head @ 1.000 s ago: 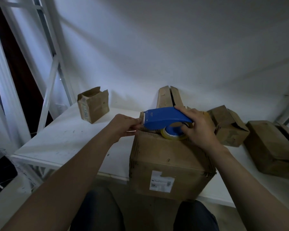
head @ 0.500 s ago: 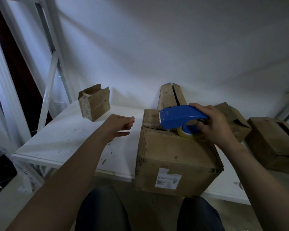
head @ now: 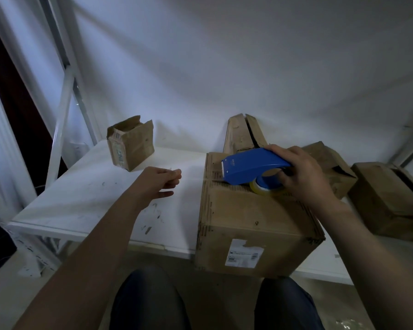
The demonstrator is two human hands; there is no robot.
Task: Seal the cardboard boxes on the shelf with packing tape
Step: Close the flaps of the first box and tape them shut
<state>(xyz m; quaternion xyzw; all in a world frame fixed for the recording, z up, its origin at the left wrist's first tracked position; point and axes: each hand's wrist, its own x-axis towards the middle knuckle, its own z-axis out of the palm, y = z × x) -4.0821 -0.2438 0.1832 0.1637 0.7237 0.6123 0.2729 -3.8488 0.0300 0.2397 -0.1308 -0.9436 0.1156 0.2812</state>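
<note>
Right grip (head: 303, 177) clasps tape dispenser (head: 250, 166) atop box (head: 253, 217); left grip (head: 157, 184) loosely curled alongside.

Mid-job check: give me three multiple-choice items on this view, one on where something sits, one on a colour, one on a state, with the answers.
1. Where does the tape dispenser rest?
A. on top of the big box
B. on a wall hook
C. inside a drawer

2. What colour is the tape dispenser's body?
A. red
B. blue
C. black

3. What is the right hand doing?
A. hanging empty
B. holding scissors
C. holding the tape dispenser

Answers:
1 A: its tape roll sits on the big box's top, by the seam.
2 B: the shell is plainly blue.
3 C: its fingers curl round the tape dispenser's rear, above the tape roll.
</note>
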